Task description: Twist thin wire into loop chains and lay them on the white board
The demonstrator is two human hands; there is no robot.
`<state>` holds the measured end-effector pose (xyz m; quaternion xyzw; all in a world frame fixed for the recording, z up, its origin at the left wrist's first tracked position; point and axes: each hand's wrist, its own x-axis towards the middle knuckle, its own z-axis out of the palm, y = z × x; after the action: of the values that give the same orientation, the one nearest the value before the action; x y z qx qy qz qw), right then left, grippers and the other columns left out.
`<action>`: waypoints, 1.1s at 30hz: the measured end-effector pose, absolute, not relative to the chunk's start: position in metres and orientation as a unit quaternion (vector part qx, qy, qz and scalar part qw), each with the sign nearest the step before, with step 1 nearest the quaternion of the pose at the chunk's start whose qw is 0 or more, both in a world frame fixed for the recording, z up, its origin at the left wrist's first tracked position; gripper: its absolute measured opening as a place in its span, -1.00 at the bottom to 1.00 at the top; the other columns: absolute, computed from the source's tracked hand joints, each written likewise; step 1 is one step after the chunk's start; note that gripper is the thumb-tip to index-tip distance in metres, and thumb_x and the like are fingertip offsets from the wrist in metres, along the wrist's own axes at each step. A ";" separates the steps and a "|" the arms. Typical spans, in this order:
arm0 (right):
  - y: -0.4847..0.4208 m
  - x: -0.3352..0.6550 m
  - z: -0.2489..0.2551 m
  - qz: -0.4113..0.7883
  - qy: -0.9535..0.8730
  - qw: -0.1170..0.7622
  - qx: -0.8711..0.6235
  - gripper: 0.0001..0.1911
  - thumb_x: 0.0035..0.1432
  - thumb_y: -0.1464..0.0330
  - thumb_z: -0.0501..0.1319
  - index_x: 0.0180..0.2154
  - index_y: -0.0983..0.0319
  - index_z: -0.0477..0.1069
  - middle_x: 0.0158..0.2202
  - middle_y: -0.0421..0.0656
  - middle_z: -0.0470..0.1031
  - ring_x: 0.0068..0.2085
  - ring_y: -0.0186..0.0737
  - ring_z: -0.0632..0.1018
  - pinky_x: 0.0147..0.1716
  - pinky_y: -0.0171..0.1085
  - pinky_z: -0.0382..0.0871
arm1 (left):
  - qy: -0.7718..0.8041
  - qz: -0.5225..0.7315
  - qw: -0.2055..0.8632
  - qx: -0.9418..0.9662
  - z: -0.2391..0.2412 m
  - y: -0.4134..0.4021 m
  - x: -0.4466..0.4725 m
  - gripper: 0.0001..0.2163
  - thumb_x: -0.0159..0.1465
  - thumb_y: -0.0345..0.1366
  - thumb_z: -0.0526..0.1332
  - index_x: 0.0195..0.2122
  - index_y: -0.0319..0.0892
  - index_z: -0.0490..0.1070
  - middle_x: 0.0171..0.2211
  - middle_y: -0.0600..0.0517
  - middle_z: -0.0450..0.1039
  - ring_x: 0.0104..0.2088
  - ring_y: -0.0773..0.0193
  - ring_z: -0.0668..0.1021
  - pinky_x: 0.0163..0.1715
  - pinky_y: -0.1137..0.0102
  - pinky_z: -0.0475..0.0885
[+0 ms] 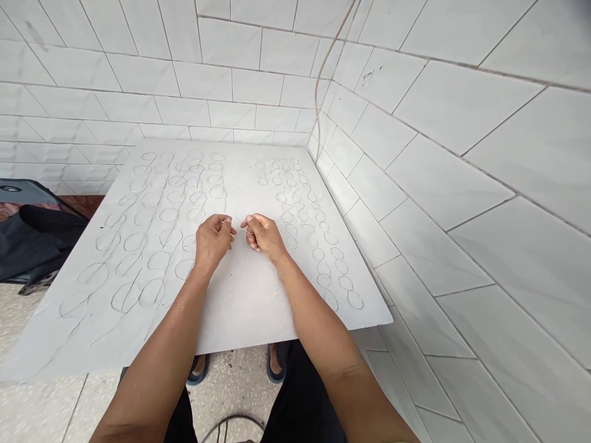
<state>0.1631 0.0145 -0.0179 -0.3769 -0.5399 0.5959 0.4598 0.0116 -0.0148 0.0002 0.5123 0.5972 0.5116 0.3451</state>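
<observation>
I see the left hand (214,243) and right hand (264,235), curled, pinching a thin wire (248,231); forearms (173,329) slant from seven and five o'clock.

Wire (239,225) btwn L hand (213,243) & R hand (264,235) was too thin to trace; couldn't tell where its ends lay. L forearm (173,332) hid pts of nearby rings (184,269). It & R forearm (323,332) were cut off at btm edge, ditto dk trousers (300,400) & floor hoop (237,416). Sandals (276,373) were partly hidden under white board (244,301). Cable (316,98) ran off top; dk cloth (37,240) was cropped at L edge. Wall marks (368,77) were too small to read.
</observation>
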 end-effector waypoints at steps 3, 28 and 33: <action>0.015 0.164 -0.018 0.592 -0.553 0.454 -0.371 -0.68 0.31 0.08 0.17 -0.28 0.21 0.43 -0.58 -0.30 0.31 -0.64 -0.44 0.32 -0.72 -0.43 0.08 | 0.583 0.533 0.335 0.514 0.001 -0.014 0.010 -0.79 0.29 -0.20 0.17 -0.21 -0.19 0.53 -0.41 -0.02 0.55 -0.53 0.31 0.50 -0.59 0.44 0.37; 0.007 0.163 -0.015 0.591 -0.661 0.315 -0.339 -0.81 0.29 0.22 0.22 -0.26 0.19 0.31 -0.53 -0.31 0.38 -0.59 -0.40 0.40 -0.65 -0.42 0.29 | 0.614 0.502 0.199 0.576 -0.002 -0.013 0.009 -0.82 0.37 -0.20 0.11 -0.22 -0.13 0.46 -0.44 0.06 0.44 -0.43 0.27 0.46 -0.34 0.36 0.37; 0.008 0.161 -0.018 0.586 -0.665 0.316 -0.339 -0.82 0.30 0.22 0.19 -0.26 0.19 0.30 -0.52 -0.30 0.39 -0.58 -0.40 0.40 -0.64 -0.42 0.29 | 0.601 0.508 0.239 0.569 -0.001 -0.015 0.010 -0.77 0.41 -0.15 0.06 -0.17 -0.13 0.47 -0.36 0.03 0.51 -0.47 0.30 0.47 -0.41 0.39 0.39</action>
<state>0.1612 0.0082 -0.0176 -0.3389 -0.6646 0.5860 0.3164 0.0095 -0.0147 -0.0011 0.5692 0.6010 0.5078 0.2385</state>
